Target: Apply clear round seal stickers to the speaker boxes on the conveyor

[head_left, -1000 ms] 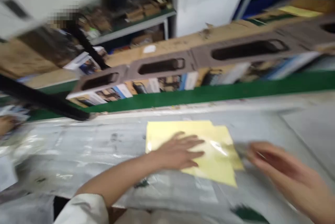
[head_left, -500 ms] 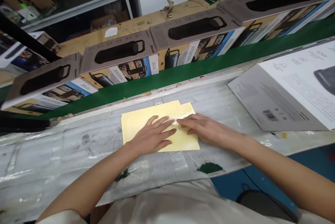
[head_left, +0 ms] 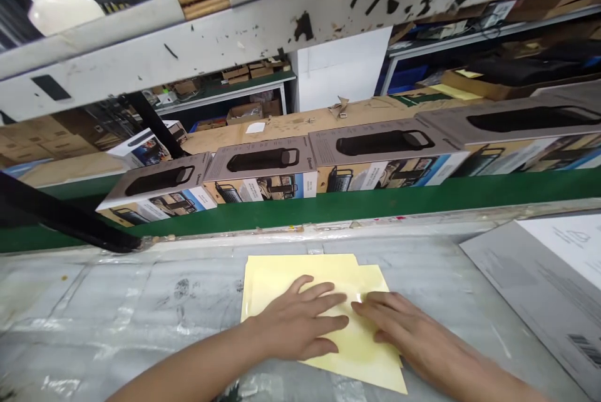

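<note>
A yellow sheet of paper or card (head_left: 291,270), seemingly layered with another at its right edge, lies on the plastic-covered worktop. My left hand (head_left: 300,320) rests flat on it with fingers spread, holding nothing. From the right, my right hand (head_left: 399,327) touches the same sheet; its fingers are stretched out and its thumb is partly tucked below. A small bright glint shows on the sheet near the right fingertips; I cannot tell whether it is a sticker or a reflection.
A row of printed product boxes (head_left: 263,167) stands on the green strip (head_left: 272,211) behind the worktop (head_left: 188,302). At right, a larger grey and white box (head_left: 530,289) lies tilted. A black post (head_left: 70,214) is at left, and a scuffed white beam (head_left: 263,26) crosses above.
The view has tilted upward, so the sheet and hands sit lower in it and the white beam has come in. Both hands stay on the yellow sheet in nearly the same pose.
</note>
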A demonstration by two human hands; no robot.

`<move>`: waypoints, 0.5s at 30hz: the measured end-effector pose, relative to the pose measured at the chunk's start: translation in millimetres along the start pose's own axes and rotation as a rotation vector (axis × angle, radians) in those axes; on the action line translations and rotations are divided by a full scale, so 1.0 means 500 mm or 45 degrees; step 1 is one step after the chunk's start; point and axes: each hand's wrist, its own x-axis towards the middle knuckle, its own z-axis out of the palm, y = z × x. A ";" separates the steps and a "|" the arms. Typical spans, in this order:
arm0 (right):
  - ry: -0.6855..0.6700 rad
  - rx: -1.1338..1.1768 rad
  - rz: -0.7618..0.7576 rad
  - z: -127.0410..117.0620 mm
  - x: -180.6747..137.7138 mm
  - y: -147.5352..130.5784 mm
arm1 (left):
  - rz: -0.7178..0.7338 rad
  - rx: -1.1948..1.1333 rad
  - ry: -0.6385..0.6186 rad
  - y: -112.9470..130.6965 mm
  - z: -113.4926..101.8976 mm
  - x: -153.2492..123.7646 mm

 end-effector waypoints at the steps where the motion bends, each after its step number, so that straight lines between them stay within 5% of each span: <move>1: -0.014 -0.015 -0.020 -0.004 0.002 -0.002 | 0.001 -0.001 -0.001 0.000 0.000 0.000; 15: -0.009 0.055 0.014 0.004 -0.001 0.017 | -0.003 0.085 -0.068 0.008 -0.011 0.007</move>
